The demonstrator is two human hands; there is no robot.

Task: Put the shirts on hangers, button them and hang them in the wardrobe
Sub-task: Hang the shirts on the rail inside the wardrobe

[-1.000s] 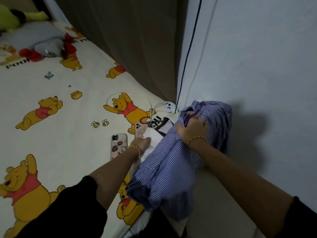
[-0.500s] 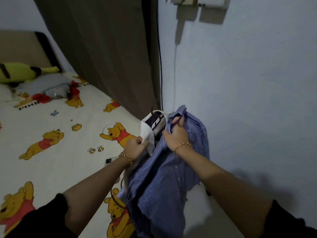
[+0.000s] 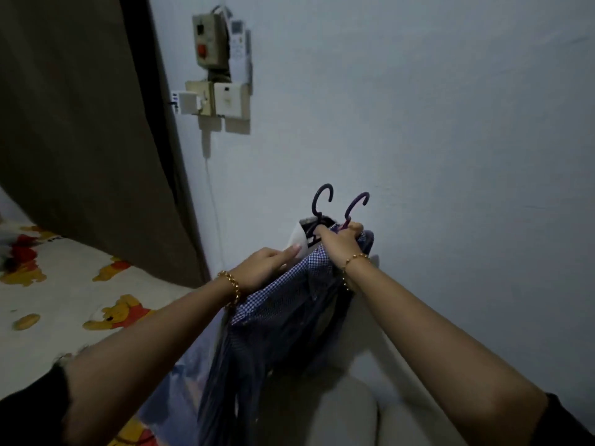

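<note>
A blue checked shirt (image 3: 283, 294) hangs in the air in front of the pale wall. My right hand (image 3: 341, 244) is closed around the necks of two hangers; a dark hook (image 3: 322, 197) and a purple hook (image 3: 355, 204) stick up above my fingers. A white garment with dark trim (image 3: 297, 236) sits behind the checked shirt on the dark hanger. My left hand (image 3: 264, 265) rests with fingers extended against that white garment, at the checked shirt's left shoulder. The hanger bodies are hidden inside the cloth.
A bed with a cartoon-bear sheet (image 3: 64, 304) lies at the left. A brown curtain (image 3: 90, 133) hangs behind it. Wall switches and a plugged-in charger (image 3: 222, 91) are mounted high on the wall, with a cable running down. A pale cushion (image 3: 347, 413) lies below the shirts.
Both hands have lifted the shirts off the bed and up in front of the wall. The view has swung up and to the right; the hanger hooks now show above my right hand.
</note>
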